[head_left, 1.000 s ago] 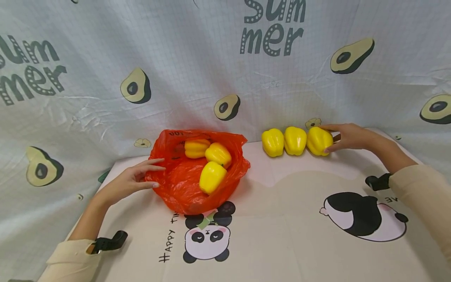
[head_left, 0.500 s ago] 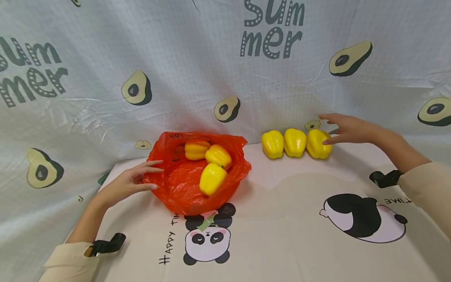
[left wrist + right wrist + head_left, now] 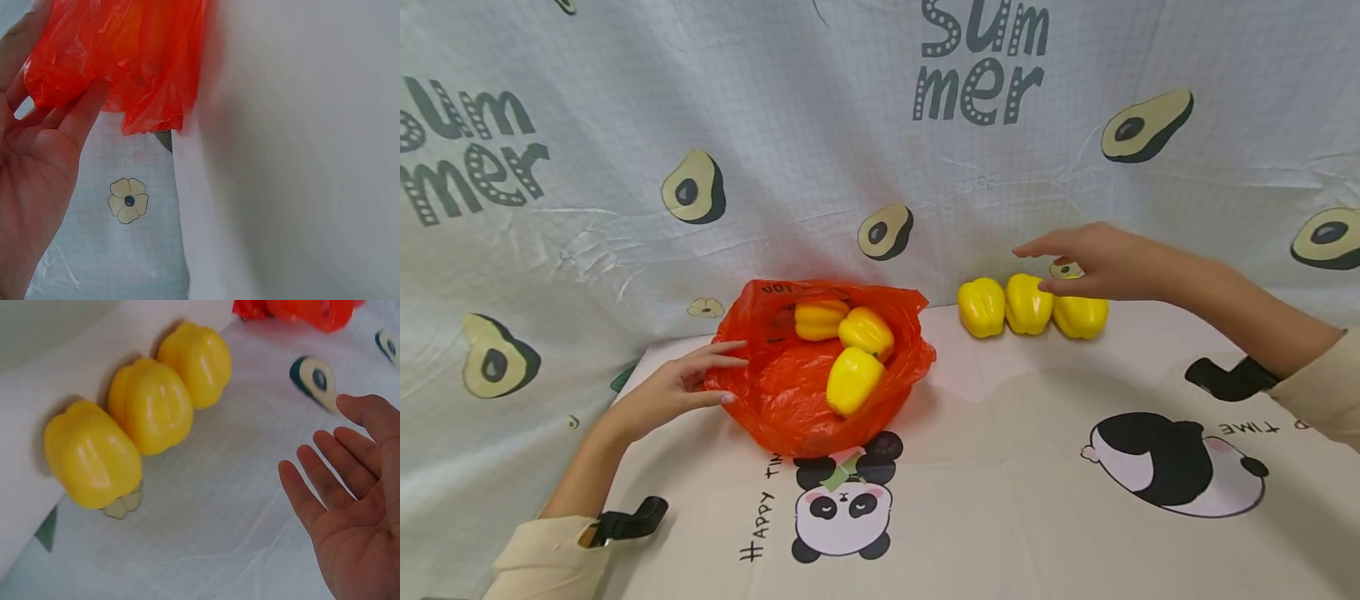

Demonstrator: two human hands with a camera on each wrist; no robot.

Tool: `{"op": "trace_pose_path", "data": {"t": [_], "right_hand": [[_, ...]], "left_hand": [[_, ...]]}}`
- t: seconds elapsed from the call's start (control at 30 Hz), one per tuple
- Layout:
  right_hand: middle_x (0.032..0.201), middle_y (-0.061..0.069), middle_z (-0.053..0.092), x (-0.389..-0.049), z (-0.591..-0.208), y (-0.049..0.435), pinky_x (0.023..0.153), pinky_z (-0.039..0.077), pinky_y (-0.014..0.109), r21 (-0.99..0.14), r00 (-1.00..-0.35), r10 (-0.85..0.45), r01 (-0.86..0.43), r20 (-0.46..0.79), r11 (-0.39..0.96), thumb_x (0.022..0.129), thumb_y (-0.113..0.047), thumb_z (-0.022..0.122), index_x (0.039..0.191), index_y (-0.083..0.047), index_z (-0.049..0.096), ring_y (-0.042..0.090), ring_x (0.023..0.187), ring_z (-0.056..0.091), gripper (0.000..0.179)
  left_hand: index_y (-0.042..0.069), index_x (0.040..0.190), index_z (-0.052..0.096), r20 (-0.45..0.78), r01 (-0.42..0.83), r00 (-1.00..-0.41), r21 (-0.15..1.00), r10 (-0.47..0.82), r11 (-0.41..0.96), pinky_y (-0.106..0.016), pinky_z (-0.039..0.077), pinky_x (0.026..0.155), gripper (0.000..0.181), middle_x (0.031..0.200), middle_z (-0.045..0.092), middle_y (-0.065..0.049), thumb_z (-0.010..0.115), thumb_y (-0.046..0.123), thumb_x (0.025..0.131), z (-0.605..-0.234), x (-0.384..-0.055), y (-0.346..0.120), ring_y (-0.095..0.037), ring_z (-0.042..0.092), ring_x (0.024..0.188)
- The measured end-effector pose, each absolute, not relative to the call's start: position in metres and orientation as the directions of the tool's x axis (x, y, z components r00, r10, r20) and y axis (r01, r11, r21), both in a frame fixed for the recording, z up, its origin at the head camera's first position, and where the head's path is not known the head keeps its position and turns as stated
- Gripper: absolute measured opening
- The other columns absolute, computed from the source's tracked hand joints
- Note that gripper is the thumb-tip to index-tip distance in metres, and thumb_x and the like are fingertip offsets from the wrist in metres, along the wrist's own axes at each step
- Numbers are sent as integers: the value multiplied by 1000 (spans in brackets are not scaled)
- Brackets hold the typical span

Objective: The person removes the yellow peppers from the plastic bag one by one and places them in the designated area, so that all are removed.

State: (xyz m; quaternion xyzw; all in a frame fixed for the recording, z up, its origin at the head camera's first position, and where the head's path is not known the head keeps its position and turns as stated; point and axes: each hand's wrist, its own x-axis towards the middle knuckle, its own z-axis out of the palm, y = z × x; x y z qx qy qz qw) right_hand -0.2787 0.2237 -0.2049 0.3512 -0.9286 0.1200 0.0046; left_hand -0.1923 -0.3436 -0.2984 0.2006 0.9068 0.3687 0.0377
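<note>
A red plastic bag [image 3: 786, 379] stands open-mouthed on the table, with three yellow bell peppers [image 3: 855, 381] inside it. My left hand [image 3: 677, 385] is at the bag's left rim, fingers extended and relaxed against the thin plastic. The left wrist view shows that hand [image 3: 47, 144] beside the crinkled red film. To the right, three more yellow bell peppers [image 3: 981, 307] lie in a row along the back edge. My right hand [image 3: 1108, 262] hovers above this row with fingers spread loosely and nothing held. In the right wrist view its palm [image 3: 356, 537] shows bare, apart from the peppers.
A pale cloth printed with avocados and lettering hangs as a backdrop [image 3: 805, 125] right behind the bag and the peppers. The white table cover [image 3: 985, 500] carries panda prints. Black wrist straps with mounts [image 3: 632, 521] sit at both cuffs.
My right hand has let go of the rightmost bell pepper, lifted off and moved left over the row. The pepper stays in its place. My left hand and the bag barely move.
</note>
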Motion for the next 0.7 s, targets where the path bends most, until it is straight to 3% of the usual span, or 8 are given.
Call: {"op": "trace_pose_path", "data": {"t": [0.2, 0.43, 0.7], "right_hand": [[136, 7, 65, -264, -194, 198, 93, 55, 52, -206, -700, -711, -708, 71, 676, 95, -16, 71, 139, -17, 62, 32, 114, 66, 45], [130, 1, 68, -255, -183, 171, 93, 57, 45, -202, -589, -807, -796, 45, 570, 96, -12, 68, 125, -17, 70, 26, 110, 68, 30], [124, -2, 70, -249, -181, 135, 91, 58, 37, -199, -541, -841, -823, -12, 532, 95, -16, 71, 124, -18, 71, 21, 112, 65, 29]], "left_hand": [[6, 136, 64, 65, 320, -923, 680, 380, 659, -6, 37, 97, 47, 158, 42, -11, 75, 22, 93, -297, -193, -341, -41, 22, 150], [5, 137, 63, 50, 304, -927, 680, 370, 668, -6, 37, 97, 49, 158, 42, -11, 75, 23, 94, -297, -193, -340, -41, 22, 150], [5, 137, 63, 47, 304, -926, 682, 375, 665, -5, 36, 98, 48, 158, 42, -11, 75, 22, 94, -299, -194, -338, -41, 22, 150]]}}
